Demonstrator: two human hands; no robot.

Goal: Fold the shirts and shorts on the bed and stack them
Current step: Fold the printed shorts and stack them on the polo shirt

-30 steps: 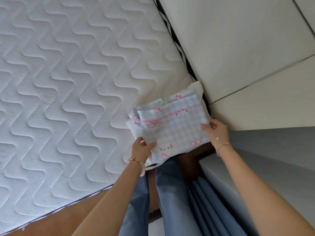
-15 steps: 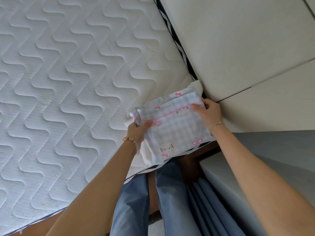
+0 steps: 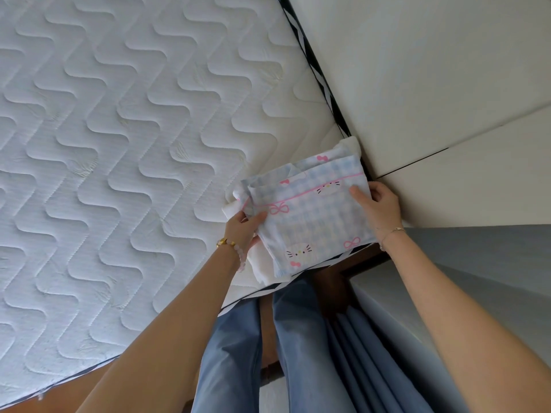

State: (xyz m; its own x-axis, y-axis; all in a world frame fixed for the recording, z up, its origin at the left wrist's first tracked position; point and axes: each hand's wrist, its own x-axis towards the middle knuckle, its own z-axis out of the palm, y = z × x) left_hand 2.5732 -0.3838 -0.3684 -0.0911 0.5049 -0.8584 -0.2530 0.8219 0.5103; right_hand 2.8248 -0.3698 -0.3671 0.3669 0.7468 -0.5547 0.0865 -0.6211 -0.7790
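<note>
The bed's quilted white mattress [image 3: 119, 144] fills most of my view, and all of its left and far stretch is open room. Along its right side a black-and-white edging [image 3: 310, 64] runs against pale padded panels [image 3: 432, 84], which close that side off. The near edge of the mattress cuts across the bottom. Below it I see my operator's jeans [image 3: 232, 353], and to the right blue curtain folds [image 3: 372, 353] and a grey ledge [image 3: 477, 263], so the corner is tight.

In that near-right corner is the folded stack. A blue checked garment [image 3: 313, 222] with pink bows and cat faces is on top, and a white folded piece [image 3: 262, 266] shows beneath it at the left, reaching the mattress edge. I cannot tell whether the stack rests fully on the mattress or is slightly raised.

The left grip [image 3: 243, 231] grasps the checked garment at its left edge, thumb on top and fingers underneath. The right grip [image 3: 378, 207] clasps the right edge near the panels, thumb [image 3: 356, 193] flat on the cloth and fingers curled round the side. Each wrist wears a bracelet.
</note>
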